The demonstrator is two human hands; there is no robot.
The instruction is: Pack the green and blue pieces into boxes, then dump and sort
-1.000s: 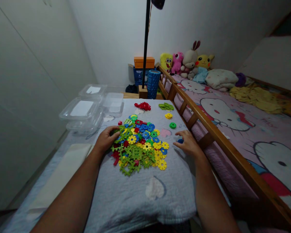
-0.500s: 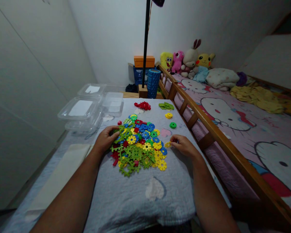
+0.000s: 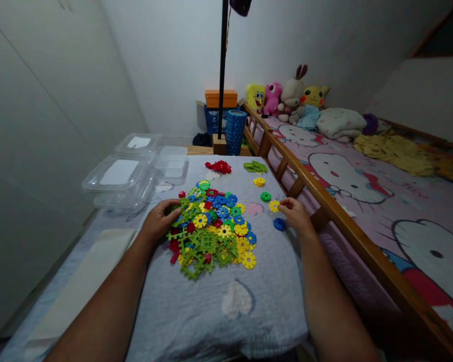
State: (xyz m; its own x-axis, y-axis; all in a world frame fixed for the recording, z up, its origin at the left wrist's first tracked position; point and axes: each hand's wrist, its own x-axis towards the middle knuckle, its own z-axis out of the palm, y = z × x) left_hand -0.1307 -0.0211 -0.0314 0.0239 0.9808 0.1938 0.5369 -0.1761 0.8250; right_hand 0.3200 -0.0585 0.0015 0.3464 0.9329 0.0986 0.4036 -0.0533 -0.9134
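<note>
A heap of plastic building pieces (image 3: 211, 239) lies on the cloth between my hands, mixing green lattice pieces, red bits and yellow, blue and green notched discs. At the heap's left edge rests my left hand (image 3: 160, 219), thumb and fingers apart, touching green pieces and holding nothing. My right hand (image 3: 295, 215) pinches a yellow notched disc (image 3: 274, 206) by its edge, right of the heap. Just below that disc lies a blue disc stack (image 3: 279, 224). Farther back are a green disc stack (image 3: 265, 196), a yellow disc pile (image 3: 259, 182), green lattice pieces (image 3: 255, 167) and red pieces (image 3: 219, 166).
Clear plastic boxes (image 3: 117, 173) with lids stand at the back left, and a folded cream sheet (image 3: 86, 281) lies left of my forearm. A wooden bed rail (image 3: 305, 186) runs along the right side. A black pole (image 3: 222, 70) rises behind the table.
My right hand has moved away from the heap, back and to the right, with the yellow disc. The blue disc stack now shows on the cloth near it. My left hand stays at the heap.
</note>
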